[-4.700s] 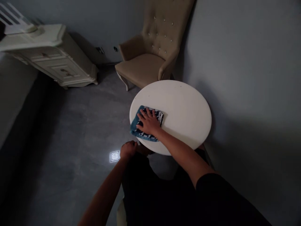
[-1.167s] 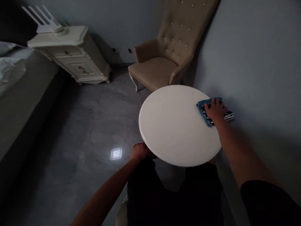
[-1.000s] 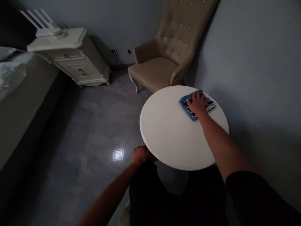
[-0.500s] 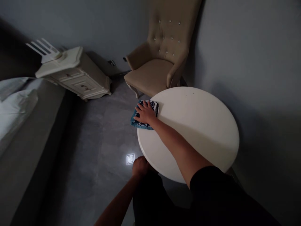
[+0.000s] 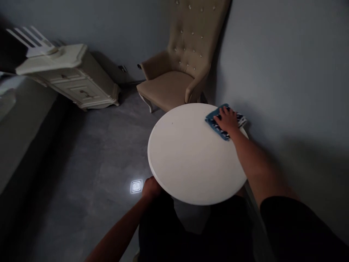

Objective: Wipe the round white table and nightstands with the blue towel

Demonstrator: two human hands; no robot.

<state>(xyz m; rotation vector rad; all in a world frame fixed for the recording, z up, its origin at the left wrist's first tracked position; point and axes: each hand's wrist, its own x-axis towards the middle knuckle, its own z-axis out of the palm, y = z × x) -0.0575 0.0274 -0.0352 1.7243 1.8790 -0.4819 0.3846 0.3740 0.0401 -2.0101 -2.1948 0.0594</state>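
Note:
A folded blue cloth (image 5: 214, 117) with a dark and white pattern lies at the far right edge of the round white table (image 5: 188, 156), partly hanging past the rim. Flat on top of it presses my right hand (image 5: 228, 120), fingers spread. My left hand (image 5: 151, 187) is low beside the table's near left rim, close to my leg. Its knuckles show, but its fingers are hidden, so what they touch does not show.
A tan tufted armchair (image 5: 170, 87) stands behind the table. At the left are a white nightstand (image 5: 79, 82) holding a white slatted object (image 5: 38, 45), and the side of a bed (image 5: 24, 120). A grey wall (image 5: 286, 72) rises close on the right. The floor has a bright square (image 5: 136, 186).
My right hand has carried the cloth across the tabletop from the left edge to the far right edge. The view has shifted slightly right; my left hand stays by the rim.

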